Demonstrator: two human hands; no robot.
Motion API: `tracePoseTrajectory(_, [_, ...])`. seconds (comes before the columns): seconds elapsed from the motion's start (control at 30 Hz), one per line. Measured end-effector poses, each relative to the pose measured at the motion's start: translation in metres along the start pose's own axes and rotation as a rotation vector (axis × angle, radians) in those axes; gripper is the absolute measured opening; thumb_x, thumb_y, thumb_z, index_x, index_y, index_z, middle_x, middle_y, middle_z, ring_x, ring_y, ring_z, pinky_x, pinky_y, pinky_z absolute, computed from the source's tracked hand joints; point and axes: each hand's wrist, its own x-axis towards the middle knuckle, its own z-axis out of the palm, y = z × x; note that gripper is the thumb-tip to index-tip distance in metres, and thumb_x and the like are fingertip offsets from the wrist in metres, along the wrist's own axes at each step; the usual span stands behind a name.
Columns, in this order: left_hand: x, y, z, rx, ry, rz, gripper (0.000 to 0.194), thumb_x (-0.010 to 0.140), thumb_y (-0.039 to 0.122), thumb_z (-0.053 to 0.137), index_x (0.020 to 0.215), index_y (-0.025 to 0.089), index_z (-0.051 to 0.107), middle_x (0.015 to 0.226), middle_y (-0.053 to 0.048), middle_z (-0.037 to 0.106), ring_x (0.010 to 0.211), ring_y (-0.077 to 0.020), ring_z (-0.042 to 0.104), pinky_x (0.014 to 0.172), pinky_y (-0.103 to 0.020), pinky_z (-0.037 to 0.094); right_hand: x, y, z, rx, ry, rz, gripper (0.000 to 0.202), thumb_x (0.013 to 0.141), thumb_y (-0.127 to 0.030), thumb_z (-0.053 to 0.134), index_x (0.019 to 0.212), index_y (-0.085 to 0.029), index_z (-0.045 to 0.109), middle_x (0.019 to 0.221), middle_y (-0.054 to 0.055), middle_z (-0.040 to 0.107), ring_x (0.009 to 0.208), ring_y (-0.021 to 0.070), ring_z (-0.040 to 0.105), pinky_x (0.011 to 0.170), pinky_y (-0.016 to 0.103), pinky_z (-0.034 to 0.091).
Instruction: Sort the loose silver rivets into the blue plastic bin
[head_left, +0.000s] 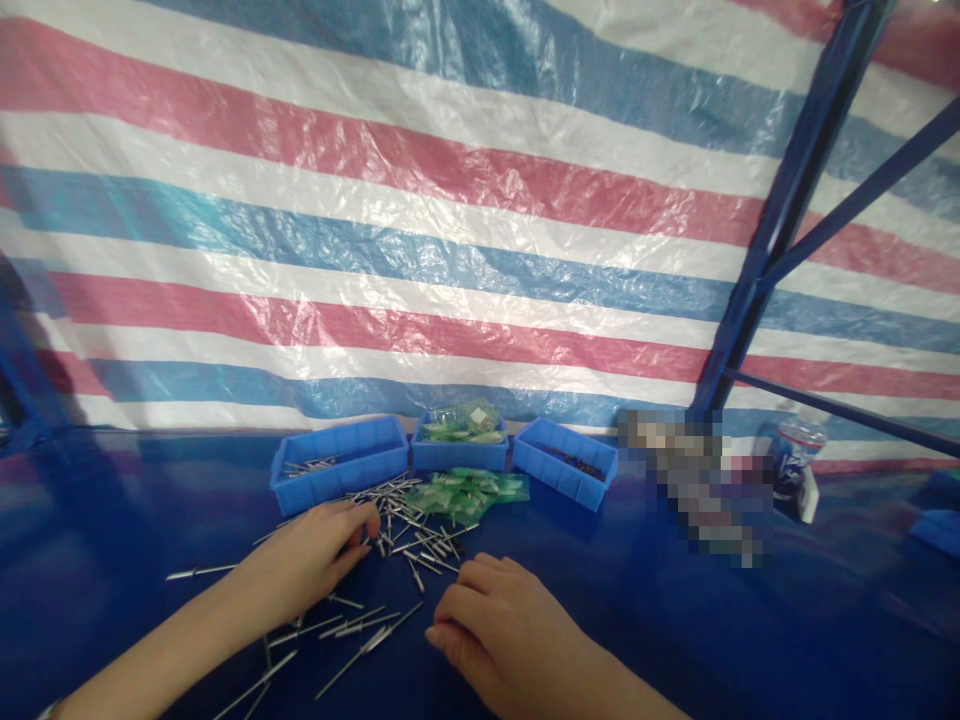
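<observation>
Metal rivet-like pins [420, 545] lie loose in a pile on the blue table, with more scattered nearer the front. My left hand [322, 550] is at the pile's left edge, its fingers curved and thumb apart from them; nothing shows between them. To the right of the scattered pins, my right hand [487, 625] rests low with its fingers curled in; what they hold, if anything, is hidden. Green plastic packets [469, 492] lie behind the pile, in front of the middle blue bin [459, 456], which holds similar packets.
The left blue bin [341, 480] contains a few pins; the right blue bin [562, 483] holds small dark pieces. A clear container with a blue label [796, 455] and a blurred patch are farther right. Behind stand a striped sheet [450, 250] and a blue metal frame [772, 230].
</observation>
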Motion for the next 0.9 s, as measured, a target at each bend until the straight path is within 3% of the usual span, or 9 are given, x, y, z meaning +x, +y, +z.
tracePoseTrajectory(0.23, [0.0,0.012,-0.008,-0.142,0.077,0.003,0.02,0.076,0.033,0.045,0.085,0.022,0.059,0.071,-0.001,0.063,0.057,-0.0175,0.055,0.058,-0.028,0.043,0.002,-0.004,-0.008,0.001,-0.08,0.065,0.018,0.095,-0.029,0.051,0.089,-0.019,0.064,0.096,0.002,0.068,0.089,0.0187,0.061,0.08,0.031,0.045])
tracePoseTrajectory(0.4, [-0.003,0.028,-0.018,-0.326,0.097,0.02,0.032,0.077,0.042,0.047,0.098,0.021,0.059,0.081,-0.003,0.067,0.061,-0.0172,0.059,0.058,-0.026,0.047,0.002,-0.004,-0.008,0.099,-0.009,0.182,0.015,0.093,-0.028,0.054,0.099,-0.02,0.065,0.1,0.004,0.069,0.091,0.021,0.063,0.084,0.035,0.046])
tracePoseTrajectory(0.5, [-0.008,0.039,-0.015,-0.538,0.055,0.017,0.038,0.076,0.05,0.053,0.1,0.022,0.061,0.085,-0.003,0.067,0.068,-0.0181,0.06,0.061,-0.027,0.049,0.002,-0.002,-0.004,0.208,0.041,0.221,0.023,0.092,-0.026,0.056,0.113,-0.021,0.063,0.109,0.006,0.067,0.101,0.0236,0.061,0.09,0.038,0.045])
tracePoseTrajectory(0.6, [-0.013,0.05,-0.01,-0.663,-0.036,0.015,0.038,0.077,0.057,0.057,0.091,0.022,0.065,0.073,0.0,0.061,0.064,-0.0166,0.055,0.058,-0.026,0.045,0.001,-0.001,-0.002,0.304,0.044,0.212,0.03,0.091,-0.026,0.056,0.119,-0.019,0.061,0.109,0.008,0.067,0.1,0.0229,0.061,0.09,0.036,0.045])
tracePoseTrajectory(0.7, [-0.018,0.058,-0.005,-0.772,-0.081,0.019,0.042,0.075,0.063,0.059,0.083,0.022,0.064,0.066,0.001,0.056,0.061,-0.0147,0.051,0.055,-0.024,0.041,-0.001,0.0,0.0,0.376,0.035,0.182,0.03,0.089,-0.027,0.058,0.118,-0.017,0.063,0.102,0.007,0.067,0.091,0.0197,0.061,0.083,0.03,0.046])
tracePoseTrajectory(0.9, [-0.019,0.063,-0.002,-0.909,-0.046,0.0,0.041,0.07,0.062,0.065,0.078,0.022,0.06,0.065,0.002,0.058,0.057,-0.0127,0.049,0.053,-0.022,0.038,-0.001,0.003,0.002,0.5,0.108,0.084,0.016,0.088,-0.024,0.059,0.099,-0.017,0.069,0.089,0.003,0.067,0.075,0.0117,0.059,0.071,0.02,0.043])
